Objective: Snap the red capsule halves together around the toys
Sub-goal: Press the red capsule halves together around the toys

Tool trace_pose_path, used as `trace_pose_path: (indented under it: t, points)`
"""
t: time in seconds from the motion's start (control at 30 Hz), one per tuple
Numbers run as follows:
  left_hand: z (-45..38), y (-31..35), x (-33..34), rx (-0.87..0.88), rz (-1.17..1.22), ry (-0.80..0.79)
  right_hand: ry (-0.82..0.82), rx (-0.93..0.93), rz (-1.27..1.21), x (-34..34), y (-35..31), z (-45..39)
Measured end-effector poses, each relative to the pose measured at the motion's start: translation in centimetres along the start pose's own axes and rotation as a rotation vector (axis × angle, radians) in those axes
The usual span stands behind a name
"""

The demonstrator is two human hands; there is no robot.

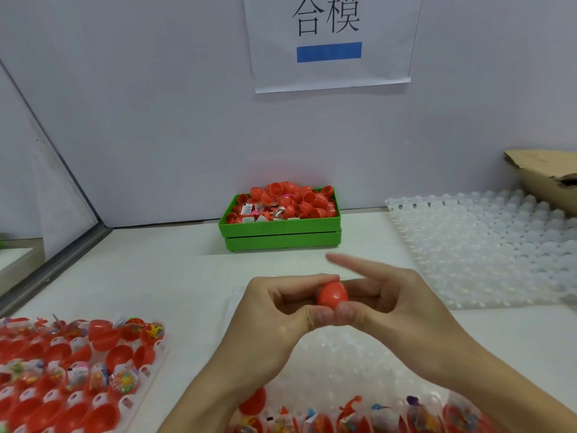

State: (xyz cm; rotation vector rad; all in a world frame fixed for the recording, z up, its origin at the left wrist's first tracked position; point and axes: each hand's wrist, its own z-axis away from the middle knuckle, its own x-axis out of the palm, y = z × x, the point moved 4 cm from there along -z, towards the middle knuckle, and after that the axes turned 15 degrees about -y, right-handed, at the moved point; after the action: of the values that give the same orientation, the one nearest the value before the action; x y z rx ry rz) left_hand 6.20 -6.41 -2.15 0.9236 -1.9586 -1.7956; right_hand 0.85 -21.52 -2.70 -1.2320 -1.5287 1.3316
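Note:
A red capsule is held above the middle of the table between both hands. My left hand pinches its left side with thumb and fingers. My right hand grips its right side with thumb below, while the index finger sticks out straight and blurred toward the left. The capsule's halves look joined; whatever is inside is hidden. Under my wrists lies a clear tray with a front row of red halves holding bagged toys.
A green bin heaped with red capsules stands at the back by the wall. An empty white dimpled tray lies at the right, a cardboard box behind it. A tray of red halves and toys fills the near left.

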Motion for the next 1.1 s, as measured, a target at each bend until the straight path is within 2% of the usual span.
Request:
trace_pose_path:
  t: [0.13,0.2,0.27,0.37,0.5,0.6,0.9,1.1]
  points:
    - [-0.25,-0.91,0.15,-0.022,0.33,-0.032,-0.039,-0.062,-0.03,-0.18,-0.67,0.06]
    - [-0.35,-1.08,0.25,-0.042,0.351,-0.042,0.022,-0.071,0.007,-0.19,-0.48,-0.02]
    - [-0.45,-1.19,0.38,-0.049,0.305,-0.051,0.077,-0.065,0.074,-0.16,-0.39,0.02]
    - [-0.51,-0.98,0.11,-0.025,0.15,0.023,0.136,-0.051,0.127,-0.55,-0.25,0.15]
    - [-0.18,-0.4,-0.11,0.022,-0.007,0.052,0.157,-0.05,0.145,-0.65,-0.36,0.23]
    - [-0.06,-0.25,-0.36,-0.006,-0.146,0.073,0.148,-0.043,0.211,-0.45,-0.57,0.23]
    - [-0.05,-0.56,0.21,-0.086,-0.3,0.147,0.196,-0.027,0.454,-0.28,-0.45,0.37]
    - [-0.08,-0.72,0.4,-0.075,-0.347,0.161,0.23,-0.074,0.447,-0.33,0.01,0.42]
